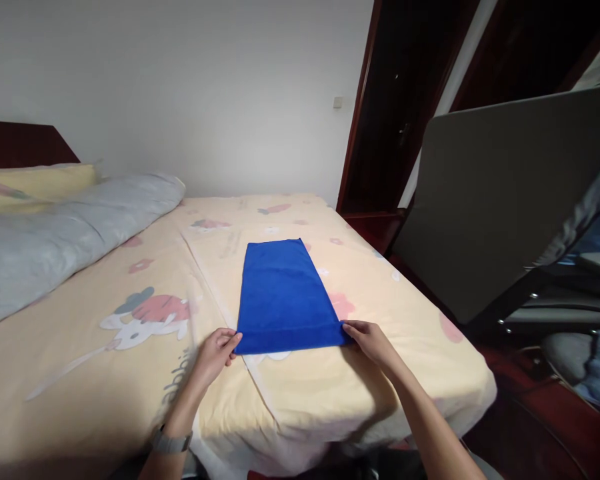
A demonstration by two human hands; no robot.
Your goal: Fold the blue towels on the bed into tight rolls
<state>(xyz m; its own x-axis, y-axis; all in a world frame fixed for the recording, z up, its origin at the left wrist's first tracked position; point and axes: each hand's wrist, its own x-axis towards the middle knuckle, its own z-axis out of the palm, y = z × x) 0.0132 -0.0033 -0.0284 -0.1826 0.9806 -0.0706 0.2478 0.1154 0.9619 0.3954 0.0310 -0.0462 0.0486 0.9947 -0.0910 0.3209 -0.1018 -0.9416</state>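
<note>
A blue towel (283,290) lies flat on the bed, its long side running away from me. Its near end is folded over in a narrow band. My left hand (217,348) pinches the near left corner between thumb and fingers. At the near right corner, my right hand (369,339) grips the towel edge in the same way. Both hands rest close to the mattress. A grey watch band (171,441) circles my left wrist.
The bed (145,347) has a yellow sheet with rabbit and carrot prints. A rolled grey quilt (80,233) and a yellow pillow (40,183) lie at the left. A large dark panel (505,193) stands right of the bed, near a dark door (405,87).
</note>
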